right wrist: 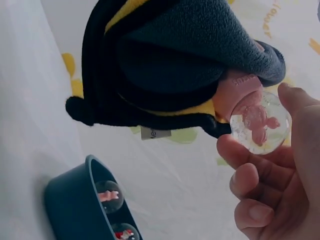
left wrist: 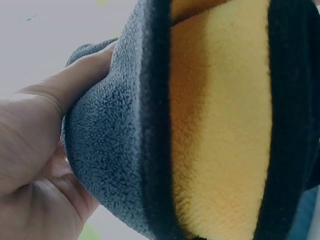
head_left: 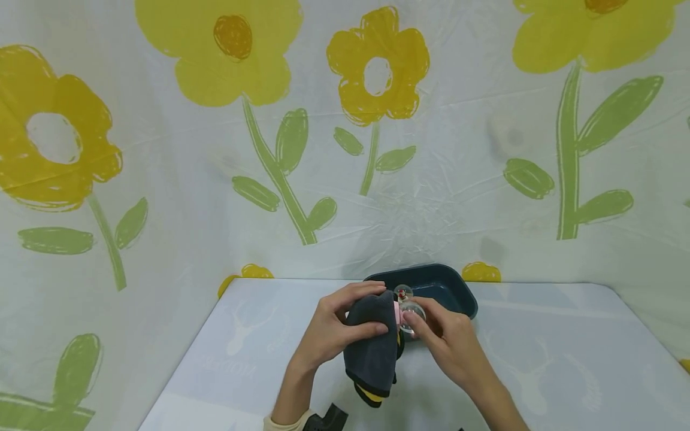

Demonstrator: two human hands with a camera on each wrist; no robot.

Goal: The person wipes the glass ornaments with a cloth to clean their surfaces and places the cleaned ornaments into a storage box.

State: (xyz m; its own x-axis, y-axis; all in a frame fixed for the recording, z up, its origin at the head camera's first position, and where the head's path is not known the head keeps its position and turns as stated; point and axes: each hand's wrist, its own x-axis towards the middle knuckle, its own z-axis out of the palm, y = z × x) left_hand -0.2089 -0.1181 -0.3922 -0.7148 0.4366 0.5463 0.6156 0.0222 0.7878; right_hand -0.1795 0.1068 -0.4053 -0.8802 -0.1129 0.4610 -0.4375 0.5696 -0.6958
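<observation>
A grey cloth with a yellow side and black edging [head_left: 372,353] hangs folded from my left hand [head_left: 326,332], its thumb and fingers gripping it. The left wrist view shows the yellow side [left wrist: 225,120] up close. Part of the cloth lies around the pink base [right wrist: 237,92] of a small snow globe. My right hand [head_left: 455,341] holds that snow globe [right wrist: 261,122] by its clear ball, between thumb and fingers. Inside the ball is a pink figure. The cloth hides some of the base and the left fingertips behind it.
Behind the hands, a dark teal tub [head_left: 468,299] stands at the table's far edge. Two more snow globes, one with a pink figure [right wrist: 109,196] and one with a red and white figure [right wrist: 126,234], show inside it. A flowered sheet [head_left: 447,179] hangs behind the pale table [head_left: 550,359].
</observation>
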